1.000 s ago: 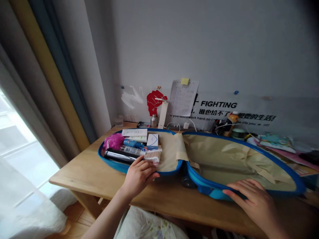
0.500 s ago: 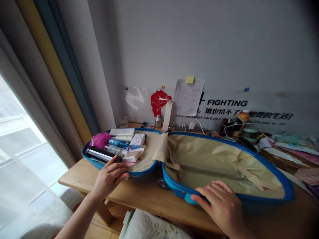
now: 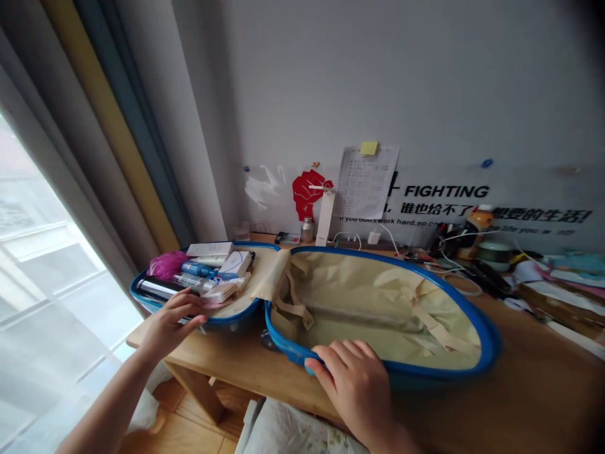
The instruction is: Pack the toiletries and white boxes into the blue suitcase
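An open blue suitcase (image 3: pixel 489 343) with beige lining lies on the wooden table, its two halves joined at a cloth-covered hinge. My left hand (image 3: pixel 172 315) is closed over the front rim of the smaller-looking left half, fingers inside beside a dark cylinder (image 3: pixel 158 288). Around it lie a pink bath puff (image 3: pixel 166 265), white boxes (image 3: pixel 235 265), a blue bottle (image 3: pixel 198 270), a clear bottle (image 3: pixel 191 282) and a flat packet (image 3: pixel 222 291). My right hand (image 3: pixel 352 384) grips the front rim of the right half, which holds only straps (image 3: pixel 437 328).
The wooden table (image 3: pixel 534 384) reaches the wall. Behind the suitcase stand a small metal bottle (image 3: pixel 307 230), a white upright lamp (image 3: pixel 325 217) and a charger with cables (image 3: pixel 373 237). An orange bottle (image 3: pixel 479 221) and clutter fill the back right. A cloth-covered chair (image 3: pixel 297 432) is below.
The suitcase has slid left along the table, with both my hands moving along on its front rim. The view has shifted a little.
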### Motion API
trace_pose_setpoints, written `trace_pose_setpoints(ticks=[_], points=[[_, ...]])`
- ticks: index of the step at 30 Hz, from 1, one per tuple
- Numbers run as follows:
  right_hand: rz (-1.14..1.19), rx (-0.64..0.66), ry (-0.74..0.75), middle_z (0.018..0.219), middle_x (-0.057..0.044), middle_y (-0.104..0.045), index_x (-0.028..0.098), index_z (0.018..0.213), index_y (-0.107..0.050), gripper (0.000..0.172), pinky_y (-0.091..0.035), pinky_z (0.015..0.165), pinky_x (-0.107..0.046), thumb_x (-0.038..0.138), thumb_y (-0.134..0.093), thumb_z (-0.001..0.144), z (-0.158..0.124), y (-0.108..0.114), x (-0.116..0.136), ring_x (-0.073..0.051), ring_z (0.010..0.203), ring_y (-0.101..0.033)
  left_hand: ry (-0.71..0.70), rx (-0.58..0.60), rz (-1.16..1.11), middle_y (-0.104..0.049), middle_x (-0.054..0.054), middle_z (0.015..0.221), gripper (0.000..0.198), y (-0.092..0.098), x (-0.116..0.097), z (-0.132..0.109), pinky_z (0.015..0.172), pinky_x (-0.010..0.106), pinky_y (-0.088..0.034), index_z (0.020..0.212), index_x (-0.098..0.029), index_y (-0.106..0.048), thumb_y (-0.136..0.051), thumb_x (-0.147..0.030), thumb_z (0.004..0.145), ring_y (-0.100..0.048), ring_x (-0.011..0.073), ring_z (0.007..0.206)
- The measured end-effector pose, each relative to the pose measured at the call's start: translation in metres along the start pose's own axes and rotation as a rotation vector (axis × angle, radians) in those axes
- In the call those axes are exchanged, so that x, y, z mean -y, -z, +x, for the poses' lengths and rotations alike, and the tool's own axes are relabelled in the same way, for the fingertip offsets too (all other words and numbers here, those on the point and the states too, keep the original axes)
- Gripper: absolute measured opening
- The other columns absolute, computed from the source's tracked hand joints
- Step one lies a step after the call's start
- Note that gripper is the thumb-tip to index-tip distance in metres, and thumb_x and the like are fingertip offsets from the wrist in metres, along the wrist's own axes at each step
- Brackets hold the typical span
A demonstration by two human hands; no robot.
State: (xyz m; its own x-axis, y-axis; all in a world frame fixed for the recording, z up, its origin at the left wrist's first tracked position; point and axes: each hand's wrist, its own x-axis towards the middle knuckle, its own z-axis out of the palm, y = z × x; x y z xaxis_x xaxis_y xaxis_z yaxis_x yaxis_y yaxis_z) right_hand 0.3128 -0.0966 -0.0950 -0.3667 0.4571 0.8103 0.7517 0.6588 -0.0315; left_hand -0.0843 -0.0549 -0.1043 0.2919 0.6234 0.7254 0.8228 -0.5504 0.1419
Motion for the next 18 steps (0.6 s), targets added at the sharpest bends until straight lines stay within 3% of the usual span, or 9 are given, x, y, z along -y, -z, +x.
trace_pose_setpoints(ticks=[3, 5, 7, 10, 14, 18], points=[[0.029, 0.023, 0.012, 0.068, 0.001, -0.066, 0.022, 0.091, -0.069, 0.027, -0.038, 0.067, -0.032, 0.032, -0.047, 0.103, 0.001, 0.005, 0.004, -0.014, 0.062, -0.057, 0.105, 0.039, -0.035, -0.071, 0.007, 0.082, 0.044, 0.007, -0.006, 0.003, 0.094, 0.034, -0.055, 0.07, -0.024, -0.074, -0.052, -0.054, 0.094, -0.069, 0.0209, 0.084], [0.078, 0.03, 0.047, 0.079, -0.001, -0.072, 0.021, 0.105, -0.069, 0.025, -0.043, 0.072, -0.03, 0.029, -0.046, 0.103, 0.001, 0.019, -0.007, -0.014, 0.07, -0.063, 0.178, 0.05, -0.049, -0.072, 0.008, 0.088, 0.049, 0.013, -0.014, 0.008, 0.085, 0.031, -0.056, 0.07, -0.023, -0.074, -0.047, -0.055, 0.095, -0.069, 0.0212, 0.087], [0.107, 0.004, 0.087, 0.094, -0.003, -0.075, 0.02, 0.115, -0.068, 0.025, -0.048, 0.081, -0.03, 0.028, -0.048, 0.102, -0.001, 0.039, -0.033, -0.015, 0.084, -0.067, 0.256, 0.038, -0.048, -0.073, 0.009, 0.094, 0.052, 0.018, -0.02, 0.017, 0.081, 0.029, -0.056, 0.07, -0.022, -0.074, -0.044, -0.059, 0.094, -0.069, 0.0212, 0.088], [0.046, -0.109, 0.06, 0.11, -0.006, -0.074, 0.021, 0.123, -0.066, 0.029, -0.05, 0.093, -0.033, 0.024, -0.05, 0.099, -0.015, 0.067, -0.097, -0.019, 0.102, -0.068, 0.379, 0.043, -0.02, -0.073, 0.009, 0.1, 0.056, 0.023, -0.021, 0.04, 0.085, 0.03, -0.055, 0.078, -0.022, -0.074, -0.043, -0.068, 0.09, -0.068, 0.0228, 0.093], [0.034, -0.245, -0.064, 0.117, -0.009, -0.073, 0.025, 0.13, -0.065, 0.036, -0.053, 0.092, -0.038, 0.024, -0.042, 0.101, -0.049, 0.076, -0.168, -0.023, 0.108, -0.069, 0.52, 0.267, 0.105, -0.073, 0.011, 0.115, 0.065, 0.014, -0.004, 0.081, 0.089, 0.034, -0.054, 0.112, -0.019, -0.071, -0.039, -0.07, 0.087, -0.069, 0.0266, 0.103], [0.006, -0.221, -0.064, 0.125, -0.009, -0.07, 0.027, 0.133, -0.063, 0.043, -0.048, 0.103, -0.043, 0.031, -0.032, 0.104, -0.08, 0.06, -0.178, -0.025, 0.12, -0.065, 0.655, 0.572, 0.351, -0.064, 0.018, 0.136, 0.07, -0.012, 0.017, 0.123, 0.099, 0.035, -0.049, 0.136, -0.013, -0.058, -0.041, -0.062, 0.089, -0.065, 0.0303, 0.12]])
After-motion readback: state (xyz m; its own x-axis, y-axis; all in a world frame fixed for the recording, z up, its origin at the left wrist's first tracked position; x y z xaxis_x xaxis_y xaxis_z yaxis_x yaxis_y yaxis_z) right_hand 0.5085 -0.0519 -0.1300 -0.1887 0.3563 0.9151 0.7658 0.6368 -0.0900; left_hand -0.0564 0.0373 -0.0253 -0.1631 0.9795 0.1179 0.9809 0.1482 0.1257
